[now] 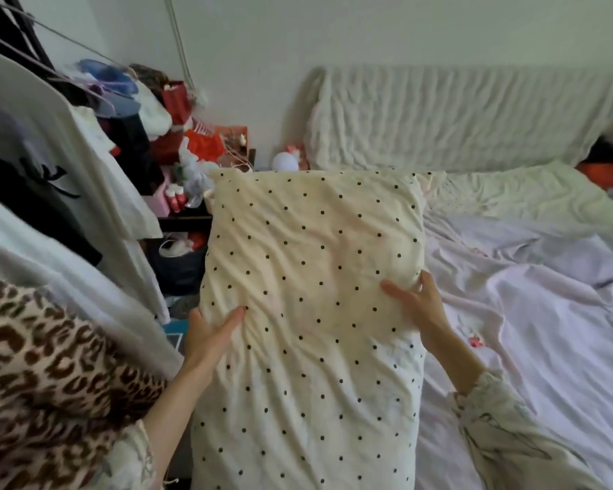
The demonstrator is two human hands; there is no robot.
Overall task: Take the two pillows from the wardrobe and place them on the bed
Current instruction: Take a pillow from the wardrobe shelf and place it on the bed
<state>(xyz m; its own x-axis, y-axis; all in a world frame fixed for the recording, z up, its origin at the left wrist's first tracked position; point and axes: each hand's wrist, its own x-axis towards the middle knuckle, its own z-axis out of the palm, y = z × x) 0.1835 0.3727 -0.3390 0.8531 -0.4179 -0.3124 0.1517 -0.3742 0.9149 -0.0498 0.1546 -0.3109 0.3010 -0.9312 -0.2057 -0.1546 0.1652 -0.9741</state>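
A cream pillow with black dots (312, 295) fills the middle of the view, held lengthwise in front of me over the bed's left edge. My left hand (209, 334) grips its left side, thumb on top and fingers hidden beneath. On the right side, my right hand (418, 305) grips it the same way. The bed (531, 313) with a pale lilac sheet stretches to the right. A second pillow in a similar light cover (503, 196) lies at the head of the bed, partly behind the held one.
Hanging clothes (50, 164) and a leopard-print fabric (50, 376) crowd the left. A cluttered nightstand (188, 192) with bottles and red items stands beside the bed head. A white ruffled headboard cover (457, 118) lines the wall. An orange item (609, 169) lies at the far right.
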